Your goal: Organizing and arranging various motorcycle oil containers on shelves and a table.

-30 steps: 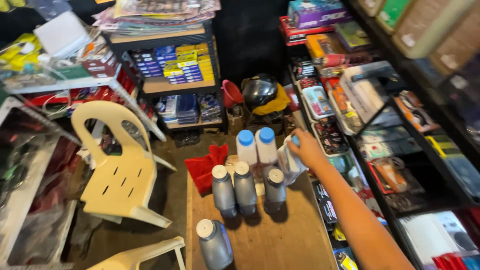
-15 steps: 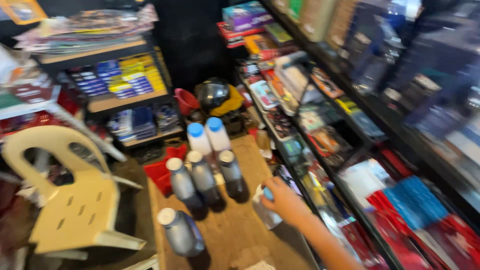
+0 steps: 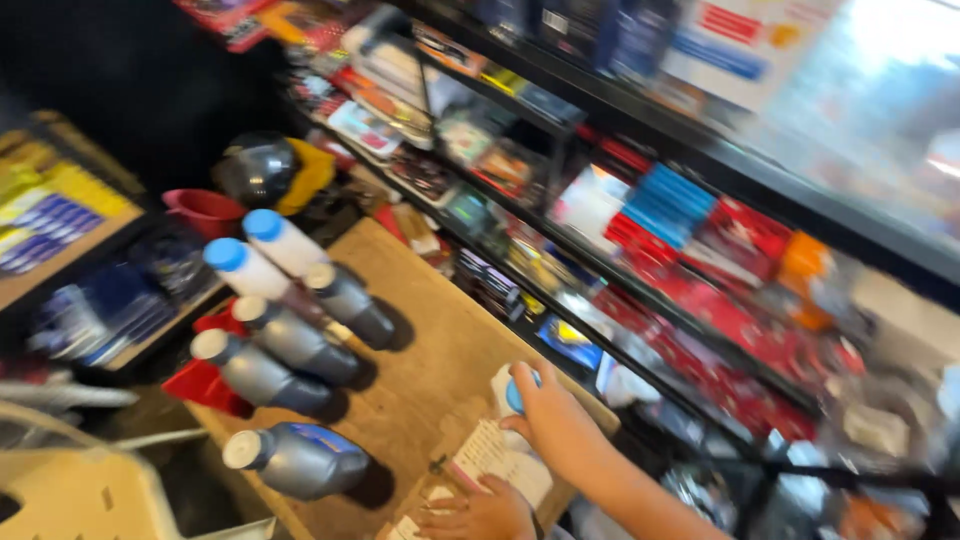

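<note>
My right hand (image 3: 562,430) grips the top of a white bottle with a blue cap (image 3: 503,452), which lies tilted at the near right edge of a brown cardboard surface (image 3: 445,330). My left hand (image 3: 482,512) touches the bottle's lower, labelled end at the bottom of the view. Further left on the cardboard stand several grey bottles with pale caps (image 3: 297,342). One more grey bottle (image 3: 293,460) stands alone near the front. Two white bottles with blue caps (image 3: 270,250) stand behind them. The view is motion-blurred.
Dark shelving (image 3: 640,260) packed with red, blue and orange packages runs along the right. A black and yellow helmet (image 3: 262,168) and a red container (image 3: 203,210) sit beyond the bottles. A pale plastic chair (image 3: 70,495) is at the lower left, more stocked shelves at the far left.
The view has swung right. My right hand has carried a white blue-capped bottle from the group to the near edge of the cardboard. My left hand has come in under it.
</note>
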